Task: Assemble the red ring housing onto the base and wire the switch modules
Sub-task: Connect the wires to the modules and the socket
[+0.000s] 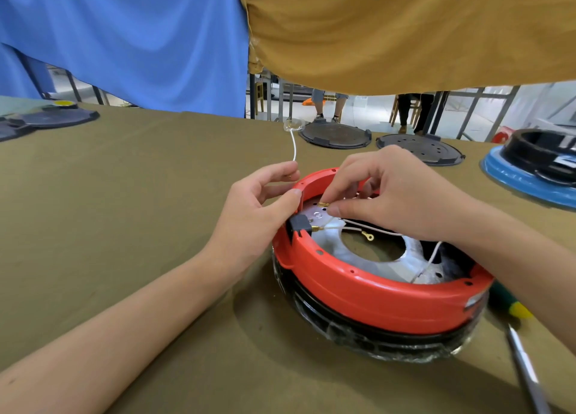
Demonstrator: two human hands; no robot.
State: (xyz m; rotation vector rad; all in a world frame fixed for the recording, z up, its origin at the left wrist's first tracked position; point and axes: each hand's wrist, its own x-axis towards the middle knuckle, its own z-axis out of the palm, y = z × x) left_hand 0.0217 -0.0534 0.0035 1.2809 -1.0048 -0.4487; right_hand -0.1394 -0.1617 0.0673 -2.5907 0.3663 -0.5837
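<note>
The red ring housing (374,292) sits on a black base (389,340) at the table's centre right, over a silver plate (386,265) with a round hole. A black switch module (300,223) is set in the ring's left wall. My left hand (258,208) rests against that wall, thumb on the rim, fingers pinching a white wire (294,147) that runs toward the far edge. My right hand (396,192) reaches into the ring and pinches a brass terminal (324,204) on a white wire. Another white wire with a ring terminal (369,236) lies across the hole.
A screwdriver (523,360) with a green and yellow handle lies right of the base. Two black round plates (335,136) (420,148) lie at the far edge, another (53,117) at far left. A black ring on a blue lid (530,176) is at right. People's legs stand beyond.
</note>
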